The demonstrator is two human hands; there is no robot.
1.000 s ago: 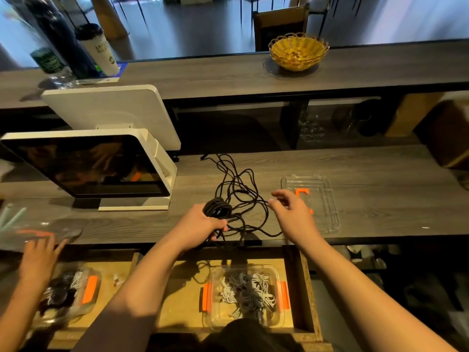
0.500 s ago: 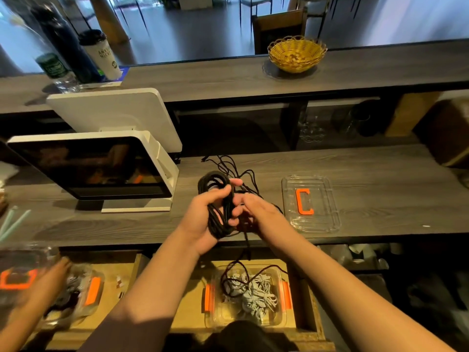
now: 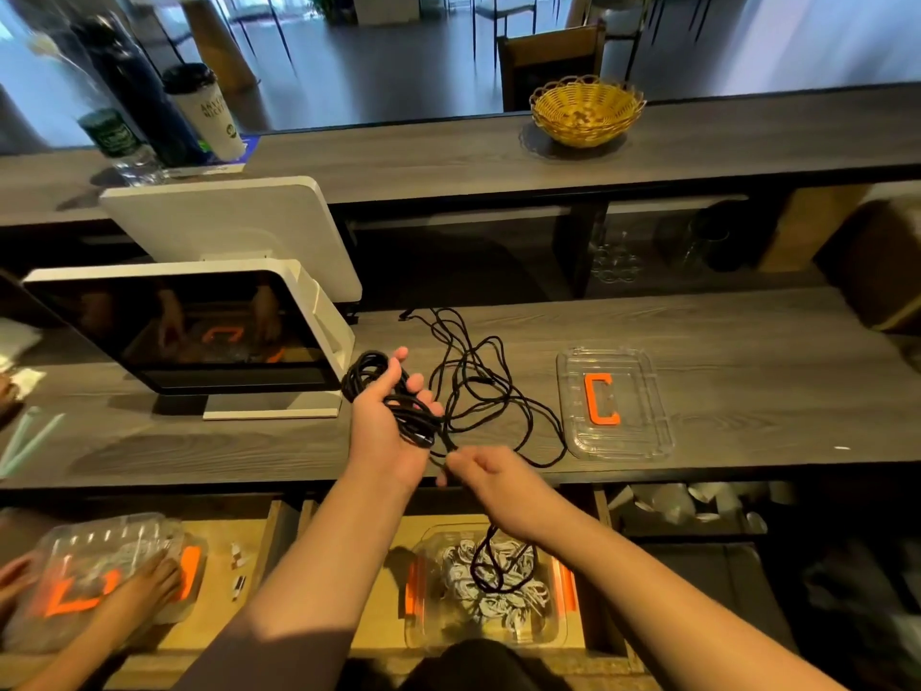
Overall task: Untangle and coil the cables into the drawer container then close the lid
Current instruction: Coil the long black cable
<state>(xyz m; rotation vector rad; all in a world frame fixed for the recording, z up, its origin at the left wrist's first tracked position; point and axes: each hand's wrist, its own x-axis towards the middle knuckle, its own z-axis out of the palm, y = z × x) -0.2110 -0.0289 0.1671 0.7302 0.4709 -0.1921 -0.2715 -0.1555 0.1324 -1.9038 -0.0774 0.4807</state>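
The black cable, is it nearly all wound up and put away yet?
Not yet. Part of the black cable is coiled around the left hand, and the right hand pinches the next stretch. Loose loops sprawl over the counter, one dangling into the open container in the drawer, which already holds white cables. The clear lid lies on the counter, so stowing and closing remain.
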